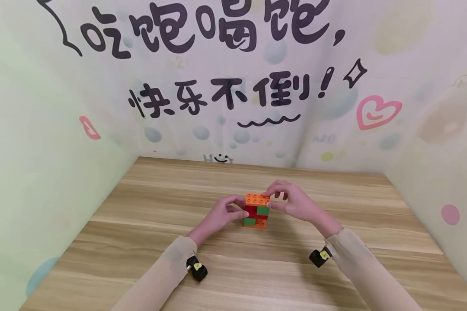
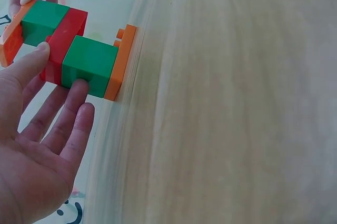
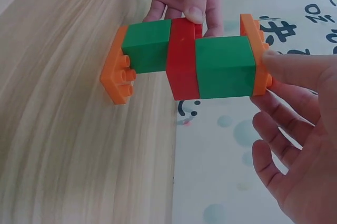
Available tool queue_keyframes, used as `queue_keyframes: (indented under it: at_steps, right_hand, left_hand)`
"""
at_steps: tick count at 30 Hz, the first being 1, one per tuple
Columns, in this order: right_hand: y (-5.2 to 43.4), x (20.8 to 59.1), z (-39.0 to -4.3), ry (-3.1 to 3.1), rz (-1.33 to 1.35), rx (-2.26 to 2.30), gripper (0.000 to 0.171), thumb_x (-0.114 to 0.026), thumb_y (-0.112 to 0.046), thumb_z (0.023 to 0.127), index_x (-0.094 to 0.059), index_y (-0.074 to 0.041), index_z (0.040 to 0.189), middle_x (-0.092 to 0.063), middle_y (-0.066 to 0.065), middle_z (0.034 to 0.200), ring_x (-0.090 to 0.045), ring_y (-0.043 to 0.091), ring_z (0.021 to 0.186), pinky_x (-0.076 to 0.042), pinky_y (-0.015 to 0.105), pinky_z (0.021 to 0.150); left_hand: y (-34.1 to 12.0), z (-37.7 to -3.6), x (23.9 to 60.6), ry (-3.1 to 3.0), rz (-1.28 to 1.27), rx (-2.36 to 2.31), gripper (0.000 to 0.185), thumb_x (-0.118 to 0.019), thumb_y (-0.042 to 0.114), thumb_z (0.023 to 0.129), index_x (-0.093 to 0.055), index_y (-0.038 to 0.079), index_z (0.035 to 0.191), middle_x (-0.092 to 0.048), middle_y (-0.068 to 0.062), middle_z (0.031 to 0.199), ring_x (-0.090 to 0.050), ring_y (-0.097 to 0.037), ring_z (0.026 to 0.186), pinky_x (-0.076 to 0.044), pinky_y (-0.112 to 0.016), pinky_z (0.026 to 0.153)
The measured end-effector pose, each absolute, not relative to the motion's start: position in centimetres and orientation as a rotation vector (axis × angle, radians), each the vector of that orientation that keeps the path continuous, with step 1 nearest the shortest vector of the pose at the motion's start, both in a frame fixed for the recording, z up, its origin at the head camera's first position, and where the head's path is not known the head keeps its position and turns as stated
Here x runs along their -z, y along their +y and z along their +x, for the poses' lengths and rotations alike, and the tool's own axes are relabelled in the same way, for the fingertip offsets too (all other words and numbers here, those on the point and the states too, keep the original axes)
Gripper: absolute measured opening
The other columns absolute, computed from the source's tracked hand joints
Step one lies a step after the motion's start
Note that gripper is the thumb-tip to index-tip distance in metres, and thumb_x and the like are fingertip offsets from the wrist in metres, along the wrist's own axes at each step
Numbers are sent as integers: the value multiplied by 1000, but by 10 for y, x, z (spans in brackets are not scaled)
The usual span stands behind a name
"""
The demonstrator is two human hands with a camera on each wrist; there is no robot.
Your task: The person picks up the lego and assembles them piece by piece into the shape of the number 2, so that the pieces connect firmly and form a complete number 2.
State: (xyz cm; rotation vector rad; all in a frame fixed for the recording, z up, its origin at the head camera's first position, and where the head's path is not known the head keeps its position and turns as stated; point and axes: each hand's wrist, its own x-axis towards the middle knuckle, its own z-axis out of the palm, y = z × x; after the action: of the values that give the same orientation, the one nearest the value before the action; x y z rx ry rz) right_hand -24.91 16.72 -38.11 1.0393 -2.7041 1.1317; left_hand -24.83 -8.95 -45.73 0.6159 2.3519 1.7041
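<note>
Brick stack [image 1: 257,211] of orange, green and red sits mid-bench [image 1: 148,242], no containers around. Left hand [image 1: 222,216] pinches its red middle from the left; right hand [image 1: 293,203] grips the orange top plate.

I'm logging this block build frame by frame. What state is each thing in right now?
Block stack: standing upright on the table, layers joined, orange plate on top.
Top orange plate: seated on the stack, right fingers on it.
Left hand: fingers and thumb holding the stack's side.
Right hand: fingers pinching the top plate's edge.
Table: wooden, flat, carrying the stack.
</note>
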Motion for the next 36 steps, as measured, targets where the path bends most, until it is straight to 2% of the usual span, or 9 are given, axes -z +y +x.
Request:
queue_keyframes:
  at_steps: [7,19,27,33,36]
  right_hand:
    - [166,384,-247,-2719,1010,-1125,22,-76,-13,86,-73,-16,108,-67,-1,105,-53,16,91,-44,27,74]
    - [171,399,-245,-2628,972,-1178,25,-75,-18,88,-72,-19,113,-68,-1,108,-57,16,93,-48,26,76]
    - [171,410,-242,-2555,970,-1120,36,-77,-18,86,-68,-24,121,-67,-4,111,-59,14,93,-51,26,76]
    - [173,416,-240,-2523,954,-1137,39,-79,-18,85,-67,-22,122,-68,-3,114,-62,24,94,-54,35,78]
    - [173,418,-239,-2502,922,-1146,36,-79,-19,85,-65,-19,117,-69,-2,112,-63,23,94,-54,34,78]
  left_hand:
    - [-90,-247,456,2367,616,-1694,32,-72,17,90,-65,12,121,-67,-10,118,-67,-21,99,-56,-30,86]
    - [-87,-245,456,2388,616,-1691,32,-72,18,91,-65,11,121,-68,-10,117,-67,-22,99,-56,-29,86]
    - [-88,-246,460,2403,650,-1716,35,-71,16,91,-63,8,124,-67,-15,118,-66,-28,101,-55,-26,86]
    - [-90,-246,461,2379,661,-1715,37,-71,15,92,-61,8,127,-66,-15,120,-65,-25,105,-55,-26,88]
    - [-90,-244,461,2371,641,-1715,39,-71,15,91,-60,8,128,-66,-15,122,-66,-24,104,-56,-26,88]
